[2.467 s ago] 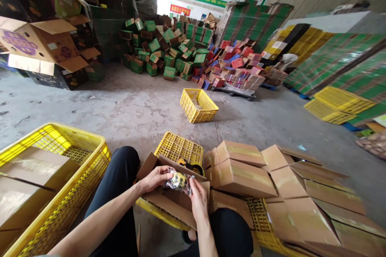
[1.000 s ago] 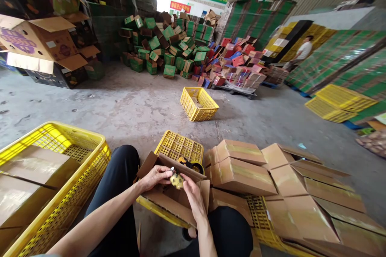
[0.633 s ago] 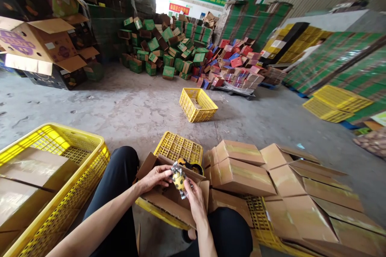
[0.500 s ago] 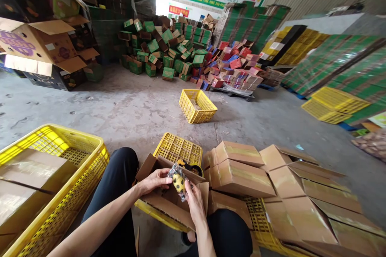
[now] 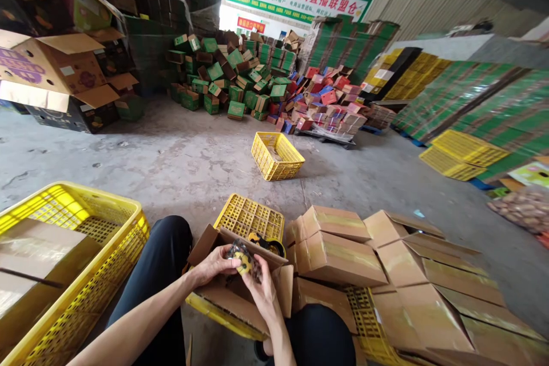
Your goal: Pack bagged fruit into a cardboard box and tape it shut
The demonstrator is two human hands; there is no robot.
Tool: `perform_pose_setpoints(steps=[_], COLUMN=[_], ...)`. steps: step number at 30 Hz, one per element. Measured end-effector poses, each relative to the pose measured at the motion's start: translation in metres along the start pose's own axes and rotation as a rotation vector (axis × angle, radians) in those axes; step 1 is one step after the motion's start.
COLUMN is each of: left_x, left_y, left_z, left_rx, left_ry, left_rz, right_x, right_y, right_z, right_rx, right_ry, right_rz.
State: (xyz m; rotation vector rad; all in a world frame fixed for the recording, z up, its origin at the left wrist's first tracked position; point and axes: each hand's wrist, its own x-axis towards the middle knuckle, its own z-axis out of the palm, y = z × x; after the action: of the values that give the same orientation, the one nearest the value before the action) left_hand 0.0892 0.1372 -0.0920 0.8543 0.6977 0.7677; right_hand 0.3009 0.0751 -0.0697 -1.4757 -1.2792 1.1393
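Both my hands hold a small yellow-and-black item in clear plastic wrap [image 5: 243,258] over an open cardboard box [image 5: 231,296]. My left hand [image 5: 211,263] pinches its left side with closed fingers. My right hand [image 5: 262,293] grips it from below on the right. The box rests on an upturned yellow crate [image 5: 250,218] between my knees. A yellow-and-black tape dispenser [image 5: 266,244] lies just behind the box flap.
A large yellow crate [image 5: 107,266] holding taped cartons stands at my left. Several taped and open cartons [image 5: 338,251] lie at my right. Farther off are a yellow crate [image 5: 277,155] on the concrete floor and heaps of green and red boxes [image 5: 274,83].
The wrapped item has been turned and bunched between my hands and now sits slightly lower over the box. The view has tilted down a little. A person at the far right is no longer seen.
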Motion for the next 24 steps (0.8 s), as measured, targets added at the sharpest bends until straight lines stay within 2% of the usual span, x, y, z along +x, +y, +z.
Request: perform_pose_setpoints(steps=[3,5,7,10,13,17,22,24], left_x=[0.000,-0.002,-0.004,-0.005,-0.004,-0.004,-0.005,-0.005], left_y=[-0.003,-0.005,-0.006,-0.008,-0.007,0.000,0.007,0.008], left_z=[-0.001,-0.001,-0.001,-0.003,-0.004,-0.002,0.003,0.003], left_rx=[0.015,0.011,-0.013,-0.047,-0.026,-0.001,0.017,0.035], left_ry=[0.069,0.074,0.040,-0.027,-0.035,-0.002,-0.104,-0.106], left_rz=[-0.015,-0.035,-0.074,-0.139,-0.137,-0.060,-0.043,-0.045], right_x=[-0.001,0.000,0.003,0.006,0.004,0.000,0.002,0.004], right_y=[-0.003,-0.003,-0.003,-0.003,-0.008,-0.012,-0.005,-0.002], right_z=[0.002,0.003,0.003,-0.001,-0.005,-0.004,0.004,0.005], right_rx=[-0.087,-0.123,-0.094,0.058,0.231,0.300,0.248,0.231], right_ry=[-0.024,-0.035,-0.039,-0.009,0.013,0.013,-0.004,-0.006], right_rz=[-0.159,-0.185,-0.117,0.061,0.173,0.227,0.283,0.283])
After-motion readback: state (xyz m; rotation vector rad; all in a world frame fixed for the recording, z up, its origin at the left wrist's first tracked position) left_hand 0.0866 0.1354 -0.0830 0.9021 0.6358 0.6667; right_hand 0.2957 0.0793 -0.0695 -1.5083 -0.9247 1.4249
